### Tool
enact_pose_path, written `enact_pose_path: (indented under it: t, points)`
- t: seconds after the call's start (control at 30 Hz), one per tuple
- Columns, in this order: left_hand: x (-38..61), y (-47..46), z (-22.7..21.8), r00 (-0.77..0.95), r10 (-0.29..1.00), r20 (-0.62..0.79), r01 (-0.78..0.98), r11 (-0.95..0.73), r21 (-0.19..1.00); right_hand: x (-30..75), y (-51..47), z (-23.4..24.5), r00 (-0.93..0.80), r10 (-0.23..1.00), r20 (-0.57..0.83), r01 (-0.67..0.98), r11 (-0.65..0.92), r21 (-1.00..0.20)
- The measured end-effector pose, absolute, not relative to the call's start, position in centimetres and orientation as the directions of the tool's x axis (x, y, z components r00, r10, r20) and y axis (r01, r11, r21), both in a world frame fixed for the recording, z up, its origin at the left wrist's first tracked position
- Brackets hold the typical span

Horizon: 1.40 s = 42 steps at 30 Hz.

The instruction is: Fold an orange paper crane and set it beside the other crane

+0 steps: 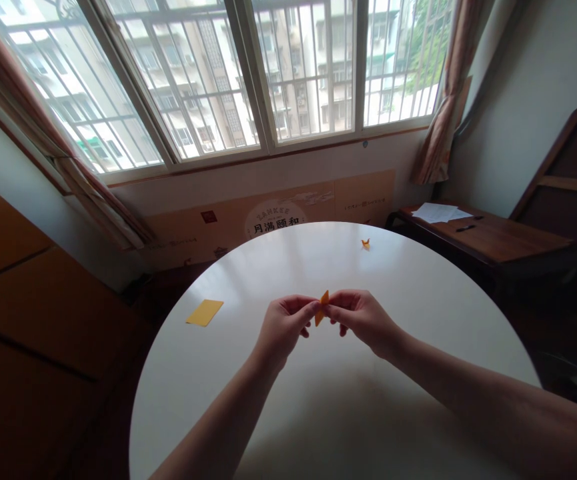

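Note:
Between my two hands, above the middle of the white round table (288, 427), is a small folded piece of orange-yellow paper (325, 297), narrow and pointed at top and bottom. My left hand (287, 325) pinches its left side between thumb and forefinger. From the other side my right hand (361, 317) grips it with thumb and forefinger, the other fingers curled below. The fingertips cover the paper's middle, so its exact folds are hidden. A flat yellow paper square (205, 313) lies on the table to the left. Near the far edge stands a small orange folded paper figure (365, 245).
To the right, a low wooden table (513, 237) bears white sheets (438, 212) and a dark pen (465, 229). A wooden cabinet (28, 300) stands at the left. Behind the table are a printed banner (358, 193), barred windows (308, 73) and curtains (443, 133).

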<state>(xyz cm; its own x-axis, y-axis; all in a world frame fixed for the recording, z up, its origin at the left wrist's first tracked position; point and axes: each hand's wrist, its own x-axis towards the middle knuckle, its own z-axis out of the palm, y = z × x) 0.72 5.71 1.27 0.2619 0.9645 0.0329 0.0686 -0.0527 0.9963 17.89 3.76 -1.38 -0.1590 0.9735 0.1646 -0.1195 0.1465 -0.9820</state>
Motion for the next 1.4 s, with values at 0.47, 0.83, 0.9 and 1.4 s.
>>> enact_pose_path:
  t: [0.47, 0.83, 0.9, 1.4]
  points:
    - [0.77, 5.62, 1.38, 0.3, 0.954, 0.028, 0.05, -0.045, 0.998, 17.68, 3.49, -1.11, -0.153, 0.974, 0.17, -0.176, 0.142, -0.974]
    - [1.0, 5.61, 1.49, 0.358, 0.933, 0.024, -0.008, -0.022, 1.0, 17.41, 3.26, -0.8, -0.109, 0.978, 0.176, -0.176, 0.155, -0.972]
    - [1.0, 5.6, 1.46, 0.358, 0.933, 0.03, -0.02, -0.025, 0.999, 17.45, 3.23, -0.76, -0.11, 0.977, 0.183, -0.174, 0.163, -0.971]
    - [0.6, 5.86, 1.26, 0.284, 0.956, -0.068, 0.018, 0.065, 0.998, 17.79, 3.43, -0.87, -0.172, 0.973, 0.152, -0.15, 0.127, -0.981]
